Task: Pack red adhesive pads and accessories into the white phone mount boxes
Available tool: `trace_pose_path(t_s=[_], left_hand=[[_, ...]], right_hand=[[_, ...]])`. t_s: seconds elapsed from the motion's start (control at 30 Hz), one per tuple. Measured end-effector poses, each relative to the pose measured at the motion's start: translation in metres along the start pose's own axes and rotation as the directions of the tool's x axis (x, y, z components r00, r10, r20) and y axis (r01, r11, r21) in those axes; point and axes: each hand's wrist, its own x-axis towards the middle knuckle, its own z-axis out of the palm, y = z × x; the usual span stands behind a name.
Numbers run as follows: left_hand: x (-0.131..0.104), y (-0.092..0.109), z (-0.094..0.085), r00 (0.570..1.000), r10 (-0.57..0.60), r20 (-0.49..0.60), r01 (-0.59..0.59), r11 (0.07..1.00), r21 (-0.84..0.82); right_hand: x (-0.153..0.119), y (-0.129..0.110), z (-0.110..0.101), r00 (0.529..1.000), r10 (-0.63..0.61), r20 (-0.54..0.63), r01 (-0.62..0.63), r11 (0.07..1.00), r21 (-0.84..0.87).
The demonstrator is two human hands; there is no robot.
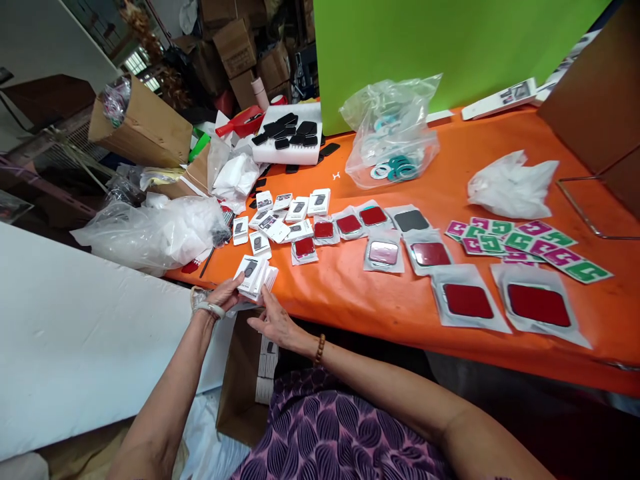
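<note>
My left hand (227, 293) is closed on a small stack of white boxes (251, 275) at the orange table's front edge. The top box shows a dark oval picture. My right hand (275, 320) reaches to the stack's right side, its fingers apart and its fingertips at the boxes. Just beyond lie several loose white boxes (260, 244) and a folded printed leaflet (274, 227). To their right, red pads in clear sleeves (305, 249) lie on the table.
Below the table edge stands an open carton (240, 380) with white boxes inside. A plastic bag of rings (393, 140), pink and green cards (530, 243) and a white foam block with black pieces (287, 155) rest on the table (350, 287).
</note>
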Motion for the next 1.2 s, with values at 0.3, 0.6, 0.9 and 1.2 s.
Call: trace_pose_path(t_s=[0.3,0.6,0.9,1.2], left_hand=[[-0.001,0.0,0.003,0.998,-0.021,-0.052,0.02,1.0,-0.016],[-0.002,-0.01,0.011,0.989,0.037,-0.145,-0.04,0.999,-0.018],[-0.002,-0.04,0.003,0.908,0.121,-0.402,-0.169,0.982,-0.086],[-0.037,-0.175,-0.034,0.851,-0.174,-0.496,0.093,0.979,-0.183]], right_hand=[[0.001,0.017,-0.003,0.998,-0.013,-0.056,0.016,0.999,0.051],[0.028,0.011,-0.043,0.937,-0.018,-0.349,0.008,1.0,-0.03],[0.031,0.032,-0.058,0.842,-0.328,-0.428,0.135,0.896,-0.422],[0.02,0.042,-0.091,0.92,-0.294,0.257,0.335,0.255,-0.907]])
